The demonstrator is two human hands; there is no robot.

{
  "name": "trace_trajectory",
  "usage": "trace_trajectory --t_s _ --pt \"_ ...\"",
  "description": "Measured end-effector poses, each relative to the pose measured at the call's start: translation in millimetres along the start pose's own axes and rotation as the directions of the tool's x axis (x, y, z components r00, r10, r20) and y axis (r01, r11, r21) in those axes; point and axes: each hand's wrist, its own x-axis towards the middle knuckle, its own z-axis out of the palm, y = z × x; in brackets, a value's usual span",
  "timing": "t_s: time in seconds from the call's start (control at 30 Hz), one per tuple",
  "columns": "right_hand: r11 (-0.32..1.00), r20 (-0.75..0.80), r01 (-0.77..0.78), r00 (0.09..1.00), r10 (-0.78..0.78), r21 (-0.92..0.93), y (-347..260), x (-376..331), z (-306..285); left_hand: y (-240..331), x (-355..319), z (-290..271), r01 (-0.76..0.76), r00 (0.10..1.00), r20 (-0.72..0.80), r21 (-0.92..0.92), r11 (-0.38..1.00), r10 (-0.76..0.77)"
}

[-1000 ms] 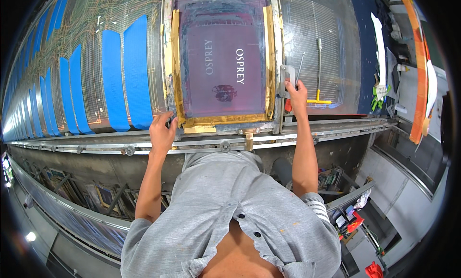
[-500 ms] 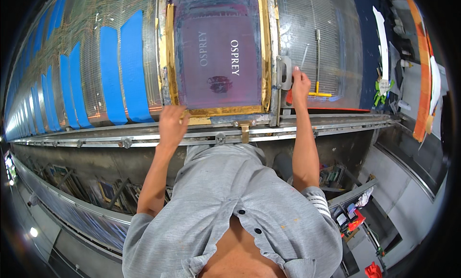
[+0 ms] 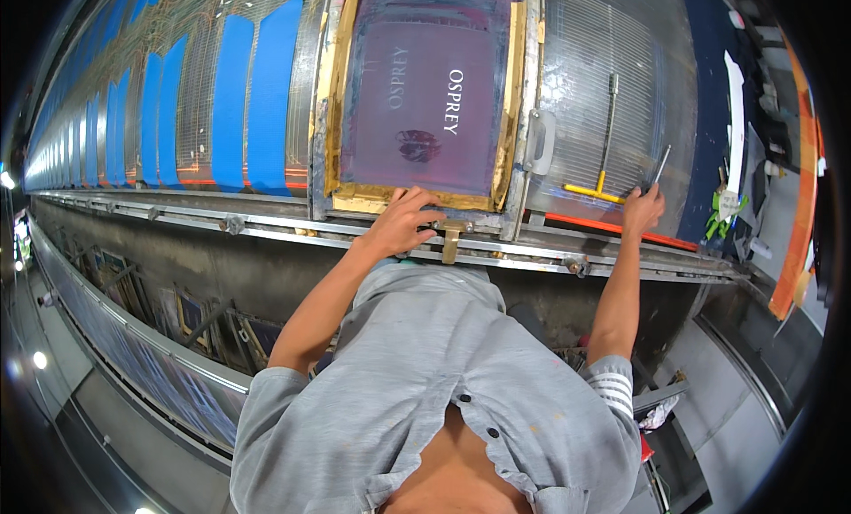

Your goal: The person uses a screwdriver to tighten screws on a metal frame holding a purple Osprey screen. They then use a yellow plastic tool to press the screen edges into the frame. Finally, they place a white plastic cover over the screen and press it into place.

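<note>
On the long printing table [image 3: 620, 70], against its near metal rail [image 3: 266, 226], the left hand [image 3: 403, 223] rested on the lower edge of the screen-printing frame [image 3: 510, 115], fingers spread and curled over the yellow-taped border, next to a small brass-coloured clamp [image 3: 451, 239] below it. The right hand [image 3: 642, 208] sat well off to the right, fingers pinched around the lower end of a thin metal rod [image 3: 661, 164] that slanted up and away from the fist. Just beside it lay a T-shaped tool with a yellow crossbar [image 3: 599, 191] and a long grey shaft, flat on the table's wire-patterned surface.

To do this well, the left hand would probably need to keep steady downward pressure on the frame's edge so that the screen could not shift along the rail, while the right kept a firm, short grip on the rod; a loose pinch that far from the body could let it slip. Leaning evenly over the rail would likely help both.

The frame itself was upright in the view, metal-sided with a grey handle [image 3: 539, 141] on its right side, yellow tape lining the inner border. Its mesh looked purple, with pale lettering and one dark blotch [image 3: 418, 145] near the middle. Blue panels [image 3: 266, 88] ran along the table to the left.
</note>
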Motion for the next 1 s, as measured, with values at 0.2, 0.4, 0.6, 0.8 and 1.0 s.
trace_trajectory --t_s 0.2,0.4,0.6,0.8,1.0 --pt "0.905 0.076 0.197 0.967 -0.242 0.378 -34.7 -46.4 -4.4 -16.0 -5.1 14.0 -0.096 0.994 -0.062 -0.053 0.994 0.093" --pt "0.930 0.128 0.149 0.971 -0.202 0.335 -56.9 -33.3 -0.6 -27.8 -3.7 13.2 -0.101 0.994 0.033 -0.152 0.983 0.107" --pt "0.899 0.135 0.105 0.975 -0.178 0.424 -46.1 -2.1 37.8 -45.3 9.5 1.2 -0.041 0.991 0.116 -0.241 0.970 0.071" --pt "0.344 0.538 -0.452 0.814 -0.218 0.823 -40.3 -6.1 -54.7 -48.6 0.4 3.6 -0.033 0.996 0.075 -0.150 0.988 0.044" --pt "-0.088 0.448 -0.522 0.796 -0.407 0.848 -43.1 -63.8 -212.4 -73.3 3.6 13.3 0.003 0.993 0.115 -0.215 0.977 0.023"
